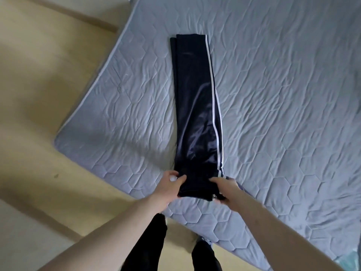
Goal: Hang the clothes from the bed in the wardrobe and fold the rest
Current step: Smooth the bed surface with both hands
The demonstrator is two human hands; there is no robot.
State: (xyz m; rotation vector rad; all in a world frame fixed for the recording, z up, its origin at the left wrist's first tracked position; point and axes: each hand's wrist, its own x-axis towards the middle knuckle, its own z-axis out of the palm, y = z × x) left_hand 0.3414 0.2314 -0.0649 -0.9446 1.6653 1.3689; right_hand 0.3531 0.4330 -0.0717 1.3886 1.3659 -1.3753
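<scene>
- Nearest the camera: the person's legs in dark trousers (154, 243), standing on pale wood-look floor (39, 106) at the near corner of the bed
- Two bare forearms reach forward from the bottom edge toward the bed
- Left hand (168, 187): thumb on top of the cloth, fingers curled around the left side of the waistband end; clamped on the fabric
- Right hand (224, 189): fingers curled over and under the right side of the same end, gripping it; fingertips partly hidden in the dark cloth
- Task item: dark navy track pants (195, 118), shiny fabric, two white stripes down the right edge. Legs laid one on the other, lying lengthwise and flat on the bed, waistband near the person, cuffs at the far end. The two cuffs sit slightly offset
- Surface: bed (283, 94) covered by a grey-blue quilted mattress cover with hexagon stitching, wrinkled, with pale piping along the left edge. It sits diagonally in view, rounded corner at the left
- A shadow falls on the cover to the left of the pants
- Room: floor shows a darker tan strip (74, 14) running diagonally at upper left, beyond the bed's edge
- Lower right corner: a small patch of pale teal material (354, 261), too cropped to identify
</scene>
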